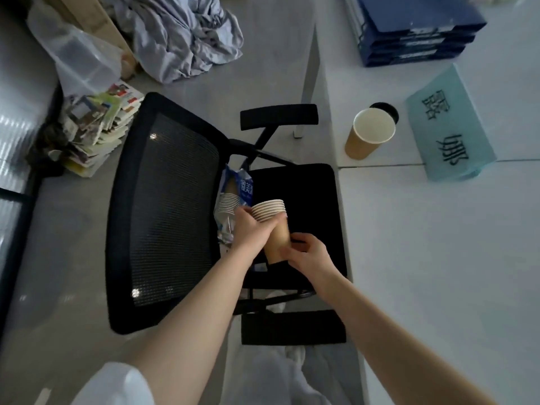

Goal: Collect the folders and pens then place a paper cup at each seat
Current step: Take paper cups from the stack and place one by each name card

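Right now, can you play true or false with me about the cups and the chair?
1. Both hands hold a stack of paper cups. True: the left hand grips it near the rims and the right hand holds its bottom end.
2. A single paper cup stands on the white table. True.
3. That cup lies on its side. False: it stands upright, open end up.
4. The chair seat is empty. False: a plastic bag of cups lies on it.
5. The blue folders are spread along the table. False: they sit in one stack.
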`<state>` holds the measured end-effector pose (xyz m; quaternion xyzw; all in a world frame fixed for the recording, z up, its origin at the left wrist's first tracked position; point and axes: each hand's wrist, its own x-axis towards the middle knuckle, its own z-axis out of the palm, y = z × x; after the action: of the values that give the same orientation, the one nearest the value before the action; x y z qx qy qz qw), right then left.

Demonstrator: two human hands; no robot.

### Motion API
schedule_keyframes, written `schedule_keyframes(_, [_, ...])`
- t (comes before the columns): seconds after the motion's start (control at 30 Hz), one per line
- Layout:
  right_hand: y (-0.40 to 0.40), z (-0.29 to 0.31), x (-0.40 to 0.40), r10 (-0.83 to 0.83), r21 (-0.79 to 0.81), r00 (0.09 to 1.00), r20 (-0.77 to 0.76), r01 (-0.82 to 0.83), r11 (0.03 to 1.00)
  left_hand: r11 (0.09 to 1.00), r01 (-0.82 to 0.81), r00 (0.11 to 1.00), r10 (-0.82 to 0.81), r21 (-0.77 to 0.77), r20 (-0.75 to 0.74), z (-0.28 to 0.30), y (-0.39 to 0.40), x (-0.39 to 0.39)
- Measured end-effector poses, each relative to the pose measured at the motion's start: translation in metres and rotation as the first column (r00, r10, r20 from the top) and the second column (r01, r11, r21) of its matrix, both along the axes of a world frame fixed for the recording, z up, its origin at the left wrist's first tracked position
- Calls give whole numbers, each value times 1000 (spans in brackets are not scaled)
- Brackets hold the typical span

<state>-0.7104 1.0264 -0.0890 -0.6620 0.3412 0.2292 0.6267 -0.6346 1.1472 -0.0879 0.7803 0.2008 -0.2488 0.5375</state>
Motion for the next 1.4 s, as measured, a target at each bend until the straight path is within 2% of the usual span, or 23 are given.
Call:
schedule_keyframes(0.13, [2, -63, 39, -37, -101, 998, -54, 32, 994, 993, 79, 997, -77, 90, -23, -67, -10, 44])
schedule_keyframes(0.3, [24, -156, 61, -119, -215, 990, -76, 100, 971, 959, 256, 966, -248, 124, -76, -146, -4, 72])
schedule_keyframes(0.37, [35, -181, 63, -137, -212, 984, -113, 111, 971, 943, 307, 947, -289, 129, -136, -168, 1, 78])
schedule_keyframes(0.47, [43, -206, 63, -155, -181, 978, -140, 129, 975, 920, 355, 931, -332, 166, -154, -191, 1, 82])
schedule_keyframes(0.6, [39, -212, 64, -150, -159, 974, -169, 123, 980, 869, 366, 931, -336, 332, -146, -205, -6, 77])
schedule_keyframes(0.7, [29, -200, 62, -75, -211, 980, -182, 36, 977, 830, 358, 933, -329, 428, -144, -205, -5, 73])
schedule_keyframes(0.83, [12, -147, 57, -37, -232, 985, -170, -3, 973, 813, 380, 924, -356, 442, -140, -184, -4, 67])
schedule_keyframes(0.9, [4, -107, 50, -29, -226, 990, -140, -3, 974, 807, 400, 916, -371, 434, -155, -167, -1, 62])
schedule_keyframes(1.03, [-9, -21, 27, -10, -220, 1000, 4, 11, 975, 872, 372, 928, -344, 319, -141, -110, -1, 47])
schedule_keyframes(1.1, [-24, 15, 19, -53, -235, 993, 107, 78, 969, 895, 339, 940, -333, 289, -72, -81, -7, 42])
schedule_keyframes(1.2, [-62, 53, 24, -173, -255, 956, 235, 232, 939, 900, 328, 921, -372, 286, 117, -47, -31, 37])
schedule_keyframes(1.3, [-107, 67, 49, -294, -269, 885, 361, 400, 876, 901, 330, 884, -399, 282, 242, -20, -68, 28])
schedule_keyframes(1.4, [-143, 69, 81, -289, -288, 864, 411, 424, 859, 920, 327, 881, -380, 217, 283, -7, -107, 14])
